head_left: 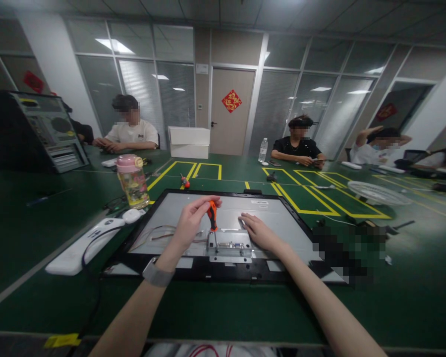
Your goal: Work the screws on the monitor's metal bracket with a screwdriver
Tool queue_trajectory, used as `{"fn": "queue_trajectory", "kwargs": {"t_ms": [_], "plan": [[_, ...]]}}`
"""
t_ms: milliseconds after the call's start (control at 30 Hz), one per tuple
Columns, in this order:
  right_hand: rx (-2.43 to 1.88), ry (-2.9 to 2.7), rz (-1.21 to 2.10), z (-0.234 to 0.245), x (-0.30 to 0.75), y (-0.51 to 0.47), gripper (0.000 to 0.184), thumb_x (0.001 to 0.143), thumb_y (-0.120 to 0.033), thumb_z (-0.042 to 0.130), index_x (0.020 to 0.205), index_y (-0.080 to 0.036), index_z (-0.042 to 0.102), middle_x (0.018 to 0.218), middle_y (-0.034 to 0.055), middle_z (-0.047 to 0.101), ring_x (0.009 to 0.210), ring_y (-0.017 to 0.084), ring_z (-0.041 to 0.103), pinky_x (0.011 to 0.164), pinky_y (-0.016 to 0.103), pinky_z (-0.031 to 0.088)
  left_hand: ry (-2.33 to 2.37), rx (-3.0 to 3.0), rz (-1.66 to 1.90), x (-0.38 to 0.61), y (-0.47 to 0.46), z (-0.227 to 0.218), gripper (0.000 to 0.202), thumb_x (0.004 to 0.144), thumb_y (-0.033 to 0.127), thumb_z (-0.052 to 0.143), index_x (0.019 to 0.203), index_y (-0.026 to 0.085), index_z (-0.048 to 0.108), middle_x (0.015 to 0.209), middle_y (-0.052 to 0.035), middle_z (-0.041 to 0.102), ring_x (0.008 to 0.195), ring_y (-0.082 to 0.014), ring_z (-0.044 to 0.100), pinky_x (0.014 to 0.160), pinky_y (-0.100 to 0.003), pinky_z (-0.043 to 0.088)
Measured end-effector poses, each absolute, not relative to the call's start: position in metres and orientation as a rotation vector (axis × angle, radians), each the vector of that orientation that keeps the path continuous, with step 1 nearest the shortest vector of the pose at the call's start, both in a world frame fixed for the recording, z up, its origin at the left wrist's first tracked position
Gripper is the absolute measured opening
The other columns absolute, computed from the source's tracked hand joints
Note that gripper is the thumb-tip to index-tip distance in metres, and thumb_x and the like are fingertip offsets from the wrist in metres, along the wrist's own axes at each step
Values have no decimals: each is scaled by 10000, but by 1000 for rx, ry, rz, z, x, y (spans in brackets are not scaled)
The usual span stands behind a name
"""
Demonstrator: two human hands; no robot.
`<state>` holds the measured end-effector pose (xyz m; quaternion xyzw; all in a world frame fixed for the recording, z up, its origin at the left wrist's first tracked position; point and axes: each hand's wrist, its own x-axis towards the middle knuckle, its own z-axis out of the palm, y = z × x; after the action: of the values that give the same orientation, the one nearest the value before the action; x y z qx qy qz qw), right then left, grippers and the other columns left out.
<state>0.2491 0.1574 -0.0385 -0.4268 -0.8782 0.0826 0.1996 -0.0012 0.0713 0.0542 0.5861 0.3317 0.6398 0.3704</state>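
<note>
A flat monitor panel (pixel 223 210) with a black frame lies on the green table, its grey metal back facing up. My left hand (pixel 193 218) grips an orange and black screwdriver (pixel 212 217) by the top of its handle. The tool stands nearly upright, its lower end at the left side of a metal bracket (pixel 230 247) with video ports. Whether the tip sits in a screw, I cannot tell. My right hand (pixel 260 230) rests on the panel's back, right of the bracket, fingers stretched out. Thin wires (pixel 163 235) lie on the panel's left part.
Left of the panel are a white power strip (pixel 85 245) and a pink-lidded bottle (pixel 132 181). An open computer case (pixel 40 131) stands far left. A second red-handled tool (pixel 185 182) and a white box (pixel 189 142) lie beyond. Several people sit across the table.
</note>
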Motion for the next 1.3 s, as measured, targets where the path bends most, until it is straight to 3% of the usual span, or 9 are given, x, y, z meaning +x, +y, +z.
{"fn": "queue_trajectory", "kwargs": {"t_ms": [200,400,633,800,900,1033,1133,1300], "plan": [[-1195,-2455,218,-41,249,159,442,996,-229,362,1377,-136,566,1486,186,517,1394,281,476,1179,515,331,921,1517,1714,2,69,57,147,738,317,766,835,206,781,852,-17,682,729,-138,608,680,-243,490],[-1187,-2463,213,-40,249,158,442,996,-222,355,1375,-135,567,1479,187,524,1390,282,480,1174,518,338,912,1503,1715,4,70,56,314,871,393,564,950,176,776,893,-68,720,843,-199,672,807,-322,524],[-1196,-2451,207,-40,250,155,436,997,-228,370,1382,-159,565,1483,168,525,1393,271,475,1177,509,337,971,1537,1749,6,64,59,160,744,324,745,856,212,771,837,-15,680,721,-140,612,688,-251,498],[-1215,-2459,187,-38,250,149,448,981,-192,378,1384,-130,563,1481,180,523,1382,278,486,1178,493,342,944,1499,1761,5,69,53,279,873,393,589,957,194,766,974,-65,719,868,-182,669,804,-300,520],[-1223,-2464,166,-38,250,146,453,982,-187,367,1386,-123,561,1477,184,525,1377,287,492,1171,503,350,942,1495,1750,5,70,52,295,865,399,600,994,183,755,927,-70,735,847,-200,681,793,-326,530],[-1223,-2462,144,-40,250,145,457,985,-183,353,1388,-125,559,1479,183,524,1389,287,478,1176,516,340,990,1512,1819,7,68,55,164,740,343,749,816,197,750,808,-20,670,745,-161,618,694,-267,496],[-1226,-2458,144,-41,250,145,459,981,-177,354,1394,-149,553,1485,168,523,1397,275,470,1179,515,338,1016,1506,1861,8,66,57,130,729,332,760,757,207,735,778,-3,617,729,-148,585,679,-253,477],[-1237,-2459,158,-40,250,145,462,985,-187,347,1396,-135,552,1489,175,515,1396,285,469,1182,513,334,998,1501,1821,8,67,55,209,790,372,703,895,200,758,824,-22,646,750,-158,600,701,-269,481]]}}
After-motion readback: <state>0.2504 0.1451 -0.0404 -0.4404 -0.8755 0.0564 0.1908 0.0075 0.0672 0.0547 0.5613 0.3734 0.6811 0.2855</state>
